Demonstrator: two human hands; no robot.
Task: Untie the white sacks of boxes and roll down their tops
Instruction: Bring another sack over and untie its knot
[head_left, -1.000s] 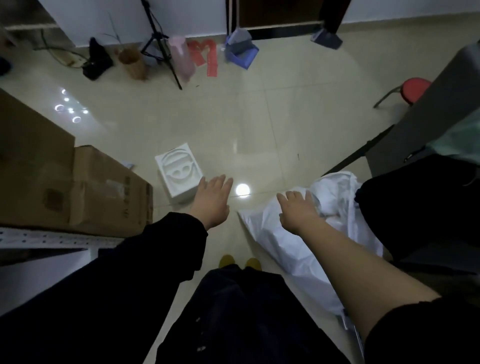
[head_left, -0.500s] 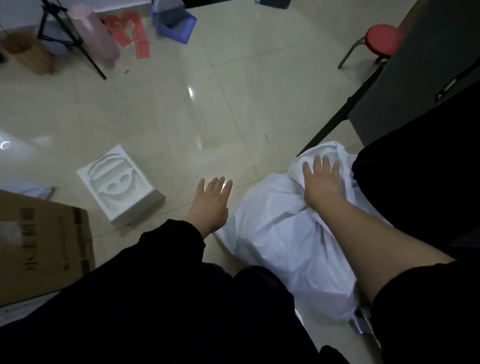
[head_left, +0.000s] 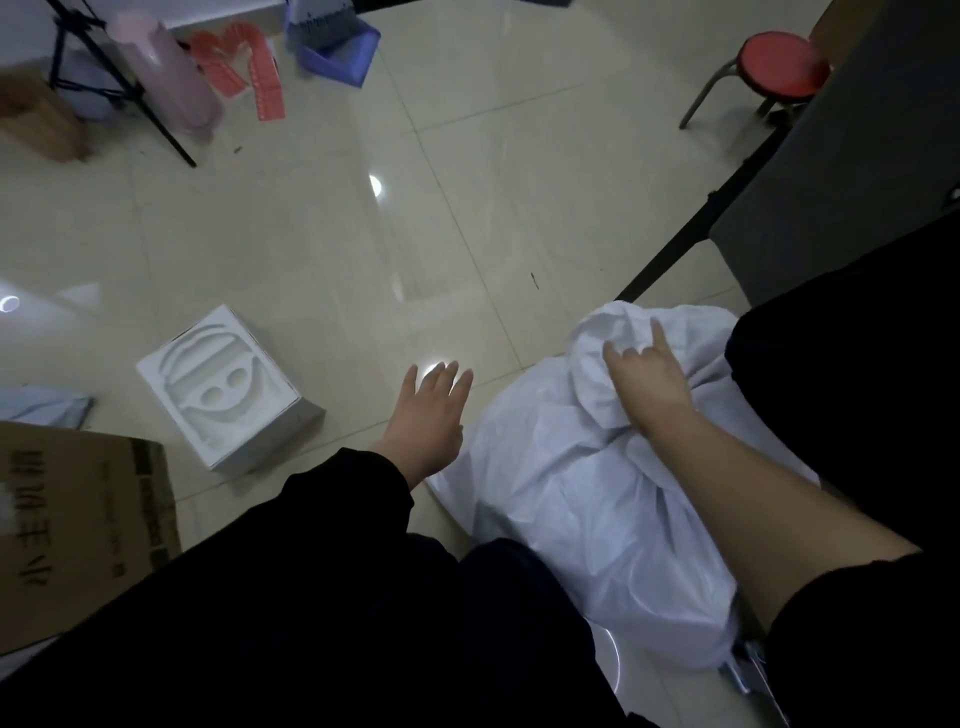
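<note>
Your right hand (head_left: 647, 382) has its middle fingers curled into the bunched top of the white sack (head_left: 587, 519), gripping the gathered cloth while the first and little fingers stick out. Your left hand (head_left: 428, 415) hangs flat and spread above the floor (head_left: 467, 208) just beside the sack, holding nothing.

The sack sits on the tiles close against your legs, to your right, full and rounded, its neck twisted shut. I judge you are at the very start: the top is not yet untied, nothing is rolled down, and no boxes show inside. Whether a knot or a cord closes it, I cannot tell.

Nearby on your left lie a cardboard box (head_left: 78, 519) and a white foam block (head_left: 223, 387). Farther off stand a red stool (head_left: 779, 65), a tripod (head_left: 119, 83) and a blue dustpan (head_left: 337, 52).
</note>
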